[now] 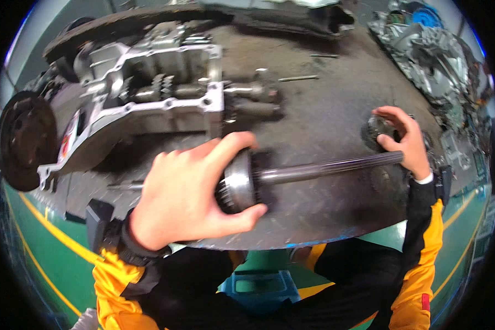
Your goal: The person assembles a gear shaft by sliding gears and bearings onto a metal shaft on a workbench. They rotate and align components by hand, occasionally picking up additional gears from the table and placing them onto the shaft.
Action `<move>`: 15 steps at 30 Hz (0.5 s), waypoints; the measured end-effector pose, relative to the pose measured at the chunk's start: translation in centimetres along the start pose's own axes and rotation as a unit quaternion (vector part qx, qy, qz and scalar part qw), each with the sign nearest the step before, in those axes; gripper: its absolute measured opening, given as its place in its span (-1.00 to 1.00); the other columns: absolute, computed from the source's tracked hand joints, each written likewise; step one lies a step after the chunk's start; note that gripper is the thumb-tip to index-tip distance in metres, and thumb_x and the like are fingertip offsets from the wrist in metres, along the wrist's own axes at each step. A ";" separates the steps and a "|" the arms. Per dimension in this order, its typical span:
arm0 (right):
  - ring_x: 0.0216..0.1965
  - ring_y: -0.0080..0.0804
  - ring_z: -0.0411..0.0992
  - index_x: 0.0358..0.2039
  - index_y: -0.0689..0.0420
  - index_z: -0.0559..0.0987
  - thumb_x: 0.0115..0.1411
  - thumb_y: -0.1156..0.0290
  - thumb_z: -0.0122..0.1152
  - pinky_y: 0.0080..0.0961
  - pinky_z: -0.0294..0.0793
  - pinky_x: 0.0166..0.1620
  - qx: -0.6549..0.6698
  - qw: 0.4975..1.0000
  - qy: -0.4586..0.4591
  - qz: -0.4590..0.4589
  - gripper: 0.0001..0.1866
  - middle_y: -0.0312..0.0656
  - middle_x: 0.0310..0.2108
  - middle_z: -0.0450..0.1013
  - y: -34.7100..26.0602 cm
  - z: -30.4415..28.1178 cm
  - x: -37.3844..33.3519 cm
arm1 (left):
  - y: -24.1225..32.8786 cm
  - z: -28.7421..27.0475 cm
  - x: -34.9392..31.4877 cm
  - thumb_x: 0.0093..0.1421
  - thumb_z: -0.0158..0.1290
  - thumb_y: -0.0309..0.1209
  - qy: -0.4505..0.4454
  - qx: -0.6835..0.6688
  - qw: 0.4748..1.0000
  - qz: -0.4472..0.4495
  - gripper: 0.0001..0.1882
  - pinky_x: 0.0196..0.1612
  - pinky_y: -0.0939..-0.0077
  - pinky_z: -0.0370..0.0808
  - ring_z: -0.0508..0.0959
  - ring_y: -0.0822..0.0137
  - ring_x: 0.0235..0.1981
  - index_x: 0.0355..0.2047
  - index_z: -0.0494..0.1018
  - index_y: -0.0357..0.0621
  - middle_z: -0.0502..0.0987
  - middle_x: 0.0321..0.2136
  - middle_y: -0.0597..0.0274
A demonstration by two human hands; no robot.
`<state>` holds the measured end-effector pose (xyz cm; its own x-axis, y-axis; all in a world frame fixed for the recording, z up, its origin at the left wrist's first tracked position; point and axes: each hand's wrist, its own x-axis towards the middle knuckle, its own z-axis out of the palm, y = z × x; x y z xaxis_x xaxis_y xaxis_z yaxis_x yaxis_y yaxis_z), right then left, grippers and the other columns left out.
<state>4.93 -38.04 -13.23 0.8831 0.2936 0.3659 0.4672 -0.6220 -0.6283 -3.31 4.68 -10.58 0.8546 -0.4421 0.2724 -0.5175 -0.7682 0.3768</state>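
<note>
My left hand [184, 190] wraps thumb and fingers around a steel gear [241, 182] mounted on a long shaft. The splined shaft [322, 168] reaches from that gear toward the right, and its far end passes close to my right wrist. Over on the right, my right hand [408, 142] curls its thumb and fingers around a small, dark ring-shaped gear [377, 127] at the table surface. Part of this gear is hidden by the fingers. Behind my left hand, an open metal gearbox housing [168, 105] lies with a shaft and gears inside it.
The worn dark metal table [319, 220] has a curved near edge. Thin rods [298, 78] lie beyond the shaft. A round rusty disc [26, 140] is at far left, and silvery castings [423, 55] crowd the right back. A blue stool [264, 289] stands below.
</note>
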 end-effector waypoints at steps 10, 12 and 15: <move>0.15 -0.37 0.48 0.13 0.23 0.56 0.13 0.45 0.43 -0.42 0.34 0.25 -0.040 0.997 0.022 0.055 -0.47 -0.17 0.08 0.57 1.1 0.3 0.0 | -0.4 0.4 -0.3 -0.09 0.37 -0.01 0.012 0.004 1.000 0.017 -0.29 -0.31 0.21 0.60 0.69 -0.04 -0.32 0.05 0.44 -0.02 0.66 -0.32 0.10; 0.14 -0.38 0.48 0.13 0.21 0.56 0.13 0.42 0.43 -0.43 0.34 0.23 -0.026 0.998 0.012 0.047 -0.47 -0.19 0.07 0.57 1.2 0.2 0.0 | -0.3 0.3 -0.2 -0.09 0.37 -0.02 0.011 0.002 1.000 0.014 -0.29 -0.30 0.21 0.60 0.70 -0.02 -0.32 0.05 0.44 -0.01 0.66 -0.32 0.11; 0.13 -0.38 0.49 0.12 0.20 0.57 0.13 0.40 0.43 -0.43 0.34 0.22 -0.019 0.999 0.011 0.042 -0.48 -0.21 0.06 0.58 1.2 0.2 -0.1 | -0.2 0.2 -0.2 -0.08 0.38 -0.02 0.000 0.004 1.000 0.008 -0.29 -0.30 0.22 0.60 0.70 -0.01 -0.33 0.05 0.44 -0.01 0.66 -0.33 0.13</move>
<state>5.47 -38.71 -14.16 0.9175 0.2239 0.3286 0.3896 -0.6713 -0.6305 -3.35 4.79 -10.92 0.8464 -0.4541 0.2782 -0.5305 -0.7648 0.3655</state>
